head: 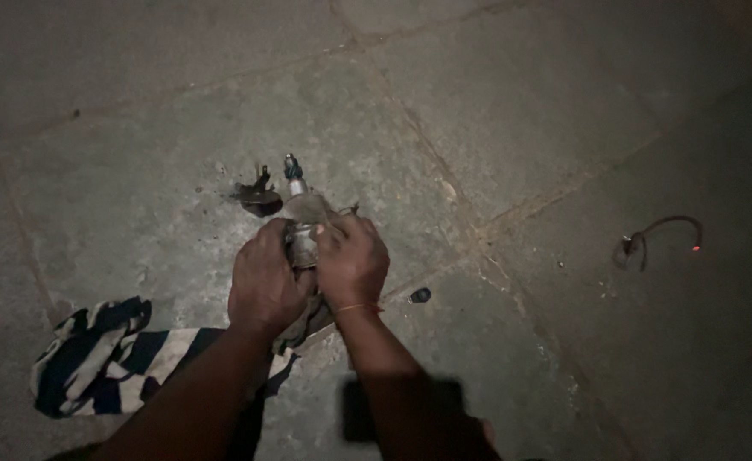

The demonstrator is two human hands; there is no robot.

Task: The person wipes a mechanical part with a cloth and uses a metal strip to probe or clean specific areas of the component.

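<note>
Both hands close around a grey metal machine part [303,209] with a narrow shaft and a small toothed tip pointing away from me. My left hand [265,277] grips its near body from the left. My right hand [352,260] grips it from the right, fingers over the wide middle section; a thin orange thread circles that wrist. The part's lower end is hidden between the palms. A dark flat metal piece [256,196] lies on the stone floor just left of the shaft.
A striped dark-and-white cloth [111,358] lies crumpled on the floor under my left forearm. A small dark object [419,295] sits right of my right wrist. A curved wire [658,235] with a tiny red light lies far right. Stone slabs [521,111] with cracked joints surround everything.
</note>
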